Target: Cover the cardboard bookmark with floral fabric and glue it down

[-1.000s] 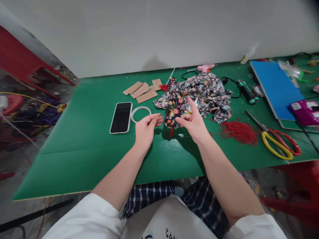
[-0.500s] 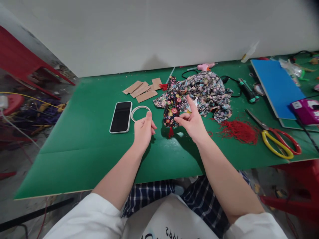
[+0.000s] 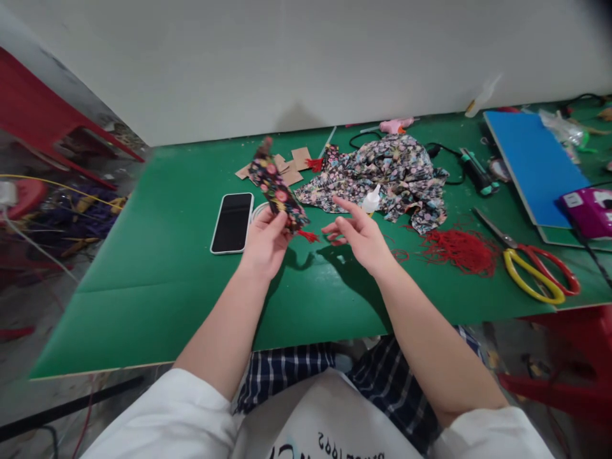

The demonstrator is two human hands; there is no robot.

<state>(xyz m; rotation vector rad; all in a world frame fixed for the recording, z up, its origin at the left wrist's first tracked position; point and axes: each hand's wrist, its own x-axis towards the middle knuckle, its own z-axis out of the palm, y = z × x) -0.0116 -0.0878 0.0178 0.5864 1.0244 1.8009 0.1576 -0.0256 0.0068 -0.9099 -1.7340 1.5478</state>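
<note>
My left hand (image 3: 264, 241) is closed on a narrow strip covered in dark floral fabric (image 3: 276, 186), held up tilted to the upper left, with a red tassel (image 3: 308, 236) at its lower end. My right hand (image 3: 357, 233) hovers just to the right with its fingers spread, holding nothing. A small white glue bottle (image 3: 370, 201) stands behind my right hand, in front of a heap of floral fabric (image 3: 387, 172). A white ring (image 3: 258, 210) lies partly hidden behind my left hand.
A phone (image 3: 233, 222) lies face up left of my hands. Brown card pieces (image 3: 294, 162) sit behind. Red thread (image 3: 458, 250), yellow-and-red scissors (image 3: 535, 271), a blue board (image 3: 533, 166), a pink glue gun (image 3: 394, 125) and a purple device (image 3: 589, 211) are on the green table (image 3: 143, 268).
The floral strip has passed from my right hand to my left, which lifted it up and leftward. My right hand has opened and lowered a little.
</note>
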